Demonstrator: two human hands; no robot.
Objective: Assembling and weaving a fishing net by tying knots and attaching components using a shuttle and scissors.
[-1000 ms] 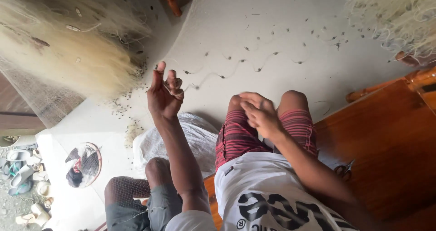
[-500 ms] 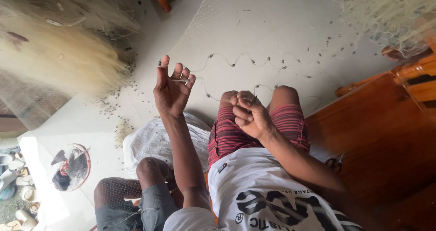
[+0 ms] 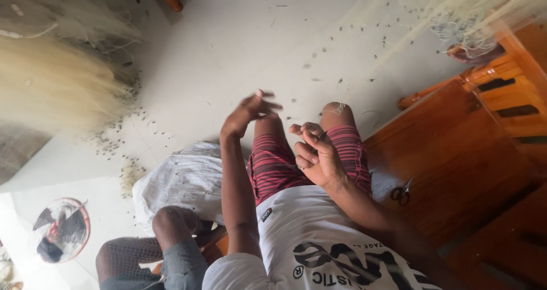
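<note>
My left hand [image 3: 249, 112] is raised over the pale floor [image 3: 239, 45], blurred, with its fingers stretched apart toward the right; I see nothing in it. My right hand [image 3: 316, 154] is curled shut above my thigh in red striped shorts [image 3: 273, 164], pinching what looks like a fine strand of fishing net [image 3: 364, 50]. That net is almost see-through and dotted with small dark weights, and it spreads over the floor beyond my knee. The two hands are a short gap apart.
A thick pale heap of net [image 3: 51, 84] lies at the left and more net [image 3: 478, 7] hangs at top right. Scissors [image 3: 402, 192] lie on wooden furniture [image 3: 456, 153] at the right. A white sack [image 3: 182, 179], a bent knee in grey trousers [image 3: 171, 227] and a round fan [image 3: 61, 230] are at lower left.
My left hand has tipped from upright with spread fingers to pointing right, closer to my right hand. The view has shifted, so the hands and legs sit further right.
</note>
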